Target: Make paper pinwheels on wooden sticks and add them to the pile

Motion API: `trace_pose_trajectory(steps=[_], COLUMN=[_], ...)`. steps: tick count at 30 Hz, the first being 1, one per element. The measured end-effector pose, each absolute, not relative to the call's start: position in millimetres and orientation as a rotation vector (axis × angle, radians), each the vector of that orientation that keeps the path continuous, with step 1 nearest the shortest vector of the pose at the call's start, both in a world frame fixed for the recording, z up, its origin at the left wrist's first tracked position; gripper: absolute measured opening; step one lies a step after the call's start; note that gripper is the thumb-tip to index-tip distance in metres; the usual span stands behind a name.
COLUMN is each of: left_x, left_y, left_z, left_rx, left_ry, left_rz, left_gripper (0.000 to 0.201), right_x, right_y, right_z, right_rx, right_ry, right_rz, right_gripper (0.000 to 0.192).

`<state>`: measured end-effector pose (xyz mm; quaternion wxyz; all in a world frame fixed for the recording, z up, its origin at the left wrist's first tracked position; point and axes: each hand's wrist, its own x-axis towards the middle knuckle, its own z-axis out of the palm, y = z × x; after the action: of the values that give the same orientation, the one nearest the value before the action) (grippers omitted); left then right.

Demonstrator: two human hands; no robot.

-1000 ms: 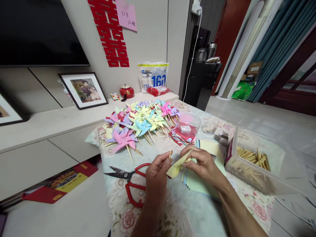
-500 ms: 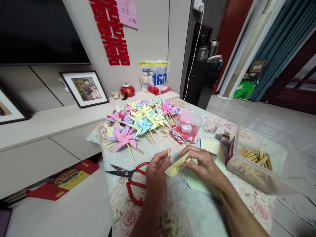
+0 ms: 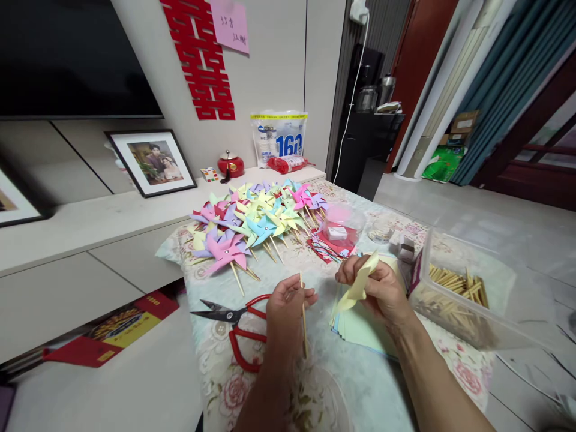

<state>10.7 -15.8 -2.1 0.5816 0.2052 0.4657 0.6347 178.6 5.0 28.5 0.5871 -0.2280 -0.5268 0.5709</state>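
Observation:
My left hand pinches a thin wooden stick that stands nearly upright over the table. My right hand holds a folded pale yellow paper piece, apart from the stick. Under my right hand lies a stack of pastel paper squares. A heap of finished paper pinwheels in pink, yellow, blue and purple lies at the far side of the table. Red-handled scissors rest just left of my left hand.
A clear plastic box of wooden sticks stands at the right. A small clear tub and red paper pieces sit beyond my hands. The flowered tablecloth covers the table; a low white cabinet with a framed photo runs along the left.
My hands have drawn apart: the right lifted the yellow paper up and to the right, and the stick in my left hand now shows its full length.

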Motion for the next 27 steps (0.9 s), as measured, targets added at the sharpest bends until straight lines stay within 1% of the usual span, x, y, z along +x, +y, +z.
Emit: trace_pose_trajectory(steps=[1,4,9,13,16,19,22,24,27], left_x=[11.7,13.8,11.3,10.0,12.5,15.1,16.7,17.7,18.0], left_y=[-13.8,-7.3,-3.2,-11.5,-19.4,-23.4,-22.9,-21.7,-20.1], left_z=[-6.8,-23.2,-38.7,-24.8,-6.4,6.5,9.2,7.3,3.0], left_rx=[0.507,0.606,0.896,1.124,0.996,0.853,0.801,0.799,0.824], left_ry=[1.112,1.169,1.246,1.310,1.116,0.888,0.820,0.846,0.923], left_rz=[1.496,1.495,1.516,1.535,1.502,1.508,1.484,1.442,1.406], left_gripper=[0.030,0.038,0.037,0.036,0.032,0.033,0.036,0.037,0.044], right_x=[178.3,177.6,177.3,174.8,172.0,169.3,166.4,164.4,162.1], right_y=[5.4,5.2,4.3,6.3,9.5,11.9,11.7,10.7,9.5], right_z=[28.8,30.4,31.0,28.5,24.4,20.4,18.4,17.8,17.5], right_rx=[-0.533,-0.567,-0.525,-0.672,-0.840,-0.940,-0.982,-0.991,-1.001], right_ry=[-1.183,-1.088,-1.045,-1.093,-1.166,-1.276,-1.363,-1.397,-1.457], right_rz=[1.336,1.351,1.418,1.393,1.340,1.257,1.230,1.240,1.254], right_gripper=[0.022,0.029,0.027,0.029,0.029,0.027,0.025,0.024,0.024])
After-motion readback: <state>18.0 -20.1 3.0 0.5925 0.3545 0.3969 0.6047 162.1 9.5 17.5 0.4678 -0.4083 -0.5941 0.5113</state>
